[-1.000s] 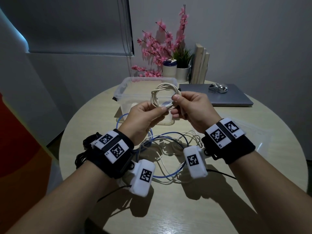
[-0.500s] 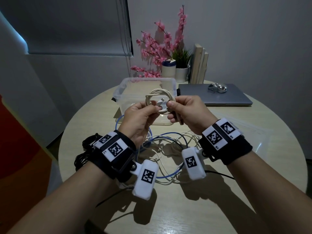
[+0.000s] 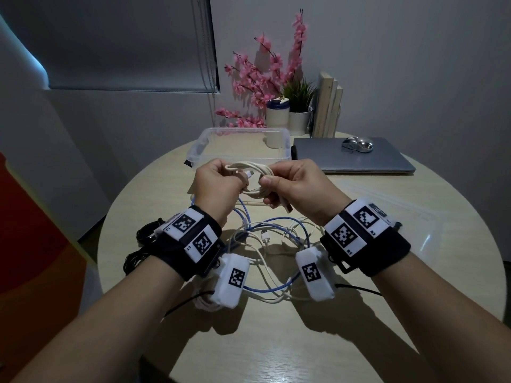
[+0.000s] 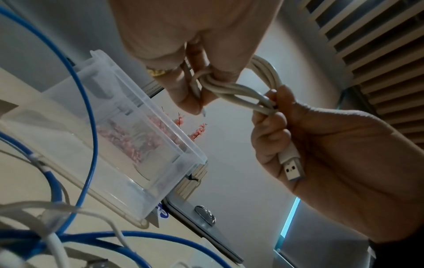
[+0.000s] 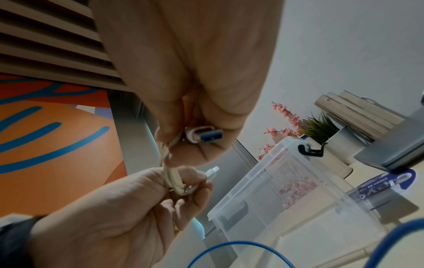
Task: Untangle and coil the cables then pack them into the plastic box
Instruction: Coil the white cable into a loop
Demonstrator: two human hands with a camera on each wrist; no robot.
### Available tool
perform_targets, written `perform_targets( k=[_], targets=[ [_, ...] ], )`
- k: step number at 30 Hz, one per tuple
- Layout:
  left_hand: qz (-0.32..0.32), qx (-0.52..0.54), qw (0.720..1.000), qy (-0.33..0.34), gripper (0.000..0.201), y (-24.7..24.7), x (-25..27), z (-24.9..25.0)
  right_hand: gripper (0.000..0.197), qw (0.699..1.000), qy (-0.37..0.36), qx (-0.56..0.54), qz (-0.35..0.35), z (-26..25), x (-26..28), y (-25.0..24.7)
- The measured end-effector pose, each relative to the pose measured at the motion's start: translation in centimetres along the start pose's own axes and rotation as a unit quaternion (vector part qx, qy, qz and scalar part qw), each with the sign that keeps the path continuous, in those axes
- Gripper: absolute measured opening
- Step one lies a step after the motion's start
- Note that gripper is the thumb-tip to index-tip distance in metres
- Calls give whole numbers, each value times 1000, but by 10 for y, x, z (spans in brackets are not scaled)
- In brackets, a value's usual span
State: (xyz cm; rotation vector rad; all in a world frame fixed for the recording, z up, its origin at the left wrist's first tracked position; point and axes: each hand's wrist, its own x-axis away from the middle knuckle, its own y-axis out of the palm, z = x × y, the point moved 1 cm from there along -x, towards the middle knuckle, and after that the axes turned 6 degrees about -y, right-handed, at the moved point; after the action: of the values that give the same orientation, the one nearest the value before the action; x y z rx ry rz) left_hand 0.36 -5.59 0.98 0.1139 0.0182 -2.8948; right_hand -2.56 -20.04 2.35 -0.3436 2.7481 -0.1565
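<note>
Head view: both hands hold the coil [image 3: 253,179] above the tabletop [image 3: 359,313], left hand [image 3: 218,186] and right hand [image 3: 297,186] pinching opposite sides, its long axis running hand to hand. The box [image 3: 240,145] sits just beyond, a little nearer the left hand; it looks empty. Loose cables [image 3: 276,258] lie below the wrists.

Left wrist view: the right hand's curled fingers [image 4: 270,116] grip the strands, plug [image 4: 290,166] hanging below.

Right wrist view: the left fingers [image 5: 192,183] clamp the bundle beside the box.
</note>
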Motion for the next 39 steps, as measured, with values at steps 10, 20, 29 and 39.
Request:
perform_targets(
  k=[10,20,29,39],
  targets=[
    [-201,168,964,-48,16,-3,10,3,9,995,44,-40,81,8,-6,-15],
    [-318,46,944,-71,16,-11,15,-3,11,991,48,-52,110,18,-3,-7],
    [-390,59,913,-99,16,-20,17,4,14,993,6,84,83,18,-7,-7],
    [-291,-28,954,-60,16,-9,14,-3,10,993,26,19,116,21,-5,-9]
  ],
)
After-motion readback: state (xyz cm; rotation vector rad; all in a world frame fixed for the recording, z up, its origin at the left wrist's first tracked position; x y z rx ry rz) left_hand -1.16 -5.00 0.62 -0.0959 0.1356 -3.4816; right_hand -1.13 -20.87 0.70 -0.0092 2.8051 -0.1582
